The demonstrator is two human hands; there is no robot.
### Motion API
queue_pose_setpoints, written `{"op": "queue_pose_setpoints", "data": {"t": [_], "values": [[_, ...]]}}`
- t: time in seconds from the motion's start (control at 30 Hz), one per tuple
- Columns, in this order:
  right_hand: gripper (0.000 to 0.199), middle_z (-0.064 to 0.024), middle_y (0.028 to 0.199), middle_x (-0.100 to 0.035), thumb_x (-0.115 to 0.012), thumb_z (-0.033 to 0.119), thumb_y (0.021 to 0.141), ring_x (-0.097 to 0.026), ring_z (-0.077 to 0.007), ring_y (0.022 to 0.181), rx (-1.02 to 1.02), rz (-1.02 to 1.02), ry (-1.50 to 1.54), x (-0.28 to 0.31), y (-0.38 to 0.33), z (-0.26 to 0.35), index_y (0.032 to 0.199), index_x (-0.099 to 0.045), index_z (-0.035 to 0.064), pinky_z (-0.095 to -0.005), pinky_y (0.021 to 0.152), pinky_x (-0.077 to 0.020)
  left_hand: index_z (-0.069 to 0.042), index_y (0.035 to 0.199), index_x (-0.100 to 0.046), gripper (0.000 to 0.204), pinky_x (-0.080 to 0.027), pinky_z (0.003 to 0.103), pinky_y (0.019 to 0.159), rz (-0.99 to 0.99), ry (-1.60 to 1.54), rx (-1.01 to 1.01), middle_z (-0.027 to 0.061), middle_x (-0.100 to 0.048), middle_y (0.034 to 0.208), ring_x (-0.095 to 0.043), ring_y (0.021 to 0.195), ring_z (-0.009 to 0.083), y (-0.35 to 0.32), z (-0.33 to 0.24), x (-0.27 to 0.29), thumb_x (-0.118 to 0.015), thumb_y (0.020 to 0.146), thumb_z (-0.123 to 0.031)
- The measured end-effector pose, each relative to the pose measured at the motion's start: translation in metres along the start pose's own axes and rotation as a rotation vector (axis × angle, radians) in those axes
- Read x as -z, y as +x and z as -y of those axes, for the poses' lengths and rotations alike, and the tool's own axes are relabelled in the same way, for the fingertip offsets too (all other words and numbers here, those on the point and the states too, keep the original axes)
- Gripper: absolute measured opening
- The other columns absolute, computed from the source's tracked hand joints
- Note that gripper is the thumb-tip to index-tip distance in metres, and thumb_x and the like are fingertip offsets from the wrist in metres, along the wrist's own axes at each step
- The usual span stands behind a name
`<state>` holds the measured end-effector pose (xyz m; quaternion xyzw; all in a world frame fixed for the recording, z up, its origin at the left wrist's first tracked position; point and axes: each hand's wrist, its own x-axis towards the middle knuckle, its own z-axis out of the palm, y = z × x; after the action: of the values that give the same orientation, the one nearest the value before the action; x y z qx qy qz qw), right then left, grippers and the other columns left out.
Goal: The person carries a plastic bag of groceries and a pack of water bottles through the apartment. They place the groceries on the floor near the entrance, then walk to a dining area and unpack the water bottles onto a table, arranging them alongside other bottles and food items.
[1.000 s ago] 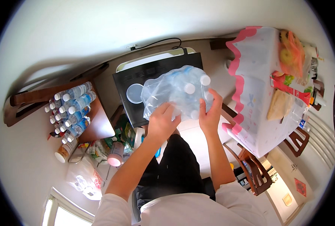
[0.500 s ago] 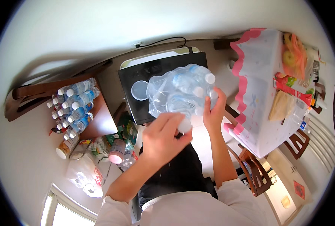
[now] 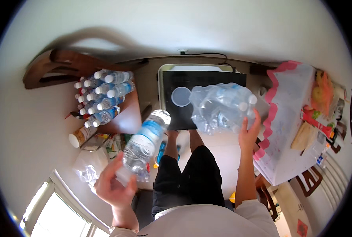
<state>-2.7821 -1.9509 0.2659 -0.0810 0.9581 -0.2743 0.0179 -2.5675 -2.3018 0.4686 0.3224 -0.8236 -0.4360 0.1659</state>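
Note:
My left hand (image 3: 114, 183) is closed around the neck of a clear water bottle (image 3: 144, 140) with a blue-and-white label. The bottle is tilted, its base pointing up and away from me. On the right, my right hand (image 3: 249, 132) grips the capped end of a clear plastic wrap (image 3: 205, 104) with several bottles in it. That pack is over a black-topped surface (image 3: 174, 114), beside a round translucent lid or bowl (image 3: 181, 96). Several similar bottles (image 3: 105, 98) lie stacked on a wooden chair (image 3: 128, 116) to the left, caps toward the left.
A table with a pink-edged cloth (image 3: 284, 130) stands at right, holding a bag of fruit (image 3: 322, 93) and packages. Below the chair are a jar (image 3: 81, 136) and a white plastic bag (image 3: 89, 164). A black cord (image 3: 207, 54) runs along the wall.
My left hand has moved left and toward me, drawing a bottle out of the wrap. My right hand and the pack now appear farther right and lower in view, as the view itself has shifted.

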Motion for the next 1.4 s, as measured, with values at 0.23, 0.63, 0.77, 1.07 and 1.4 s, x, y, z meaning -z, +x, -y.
{"op": "queue_pose_setpoints", "data": {"t": [0.23,0.63,0.77,1.07,1.4], "values": [[0.047,-0.0167,0.153,-0.050,-0.062,0.025,0.101,-0.041,-0.0426,0.141,0.206,0.008,-0.303,0.001,-0.010,0.065,0.146,-0.056,0.0109,-0.0551,0.116,-0.0303,0.007,0.127,-0.067,0.042,-0.059,0.029,0.082,-0.189,0.142,0.406,0.0171,-0.072,0.120,-0.070,0.099,0.0175,0.009,0.143,-0.004,-0.077,0.087,0.002],[0.069,-0.0154,0.148,-0.053,-0.079,0.030,0.086,-0.046,-0.0389,0.135,0.205,0.073,-0.338,-0.004,-0.005,0.065,0.146,-0.055,0.0085,-0.0528,0.112,-0.0356,-0.002,0.115,-0.075,0.037,-0.059,0.036,0.074,-0.235,0.396,0.332,0.0184,-0.077,0.088,-0.078,0.081,0.0282,0.067,0.274,-0.062,-0.081,0.088,-0.027],[0.072,-0.0151,0.145,-0.055,-0.080,0.030,0.084,-0.048,-0.0387,0.133,0.213,0.057,-0.364,-0.002,-0.002,0.057,0.147,-0.053,0.0075,-0.0523,0.110,-0.0360,-0.004,0.114,-0.075,0.036,-0.059,0.037,0.075,-0.205,0.494,0.338,0.0176,-0.077,0.091,-0.078,0.083,0.0287,0.080,0.281,-0.072,-0.080,0.088,-0.028],[0.084,-0.0144,0.139,-0.054,-0.086,0.034,0.076,-0.046,-0.0385,0.129,0.142,0.098,-0.326,0.004,0.007,0.060,0.148,-0.052,0.0062,-0.0522,0.109,-0.0353,-0.011,0.134,-0.068,0.047,-0.058,0.039,0.071,-0.323,0.466,0.252,0.0133,-0.072,0.090,-0.072,0.080,0.0277,0.071,0.294,-0.071,-0.078,0.091,-0.028],[0.068,-0.0107,0.127,-0.058,-0.083,0.023,0.073,-0.049,-0.0348,0.122,0.120,0.074,-0.231,0.009,0.014,0.032,0.137,-0.063,0.0085,-0.0501,0.105,-0.0358,-0.004,0.093,-0.075,0.019,-0.057,0.037,0.082,0.320,-0.220,-0.138,0.0099,-0.075,0.095,-0.071,0.092,0.0280,0.046,0.039,-0.167,-0.068,0.078,0.005]]}}
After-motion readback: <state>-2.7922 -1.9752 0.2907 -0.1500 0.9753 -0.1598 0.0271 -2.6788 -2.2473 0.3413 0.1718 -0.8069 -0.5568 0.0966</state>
